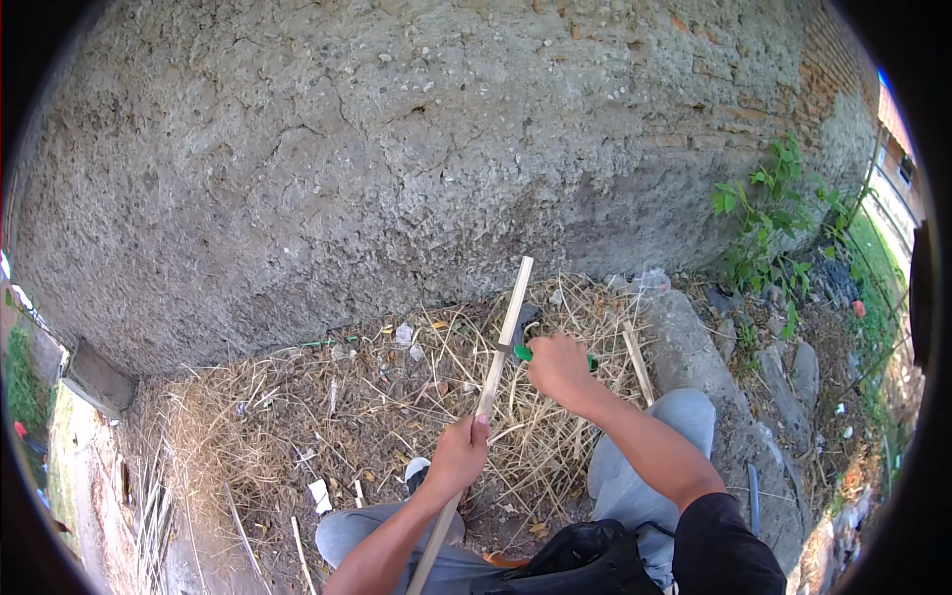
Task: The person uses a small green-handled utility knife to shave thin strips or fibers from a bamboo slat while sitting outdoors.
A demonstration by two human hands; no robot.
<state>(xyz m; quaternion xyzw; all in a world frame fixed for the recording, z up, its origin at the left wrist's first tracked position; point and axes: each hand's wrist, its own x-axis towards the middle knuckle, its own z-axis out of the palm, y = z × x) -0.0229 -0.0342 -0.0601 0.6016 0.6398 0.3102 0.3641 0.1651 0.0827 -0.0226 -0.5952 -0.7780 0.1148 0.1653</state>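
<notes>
Rough wall (397, 149), dry straw (297, 416), green weeds (764, 218)

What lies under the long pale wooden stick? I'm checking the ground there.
Dry straw and litter lie under the long pale wooden stick. The left hand covers part of it; the ground there is hidden.

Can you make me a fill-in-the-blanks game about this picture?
1. The left hand grips a long wooden ____.
2. The right hand holds a tool with a ____ handle.
3. Dry ____ covers the ground below the rough wall.

Missing words: stick; green; straw.
</notes>
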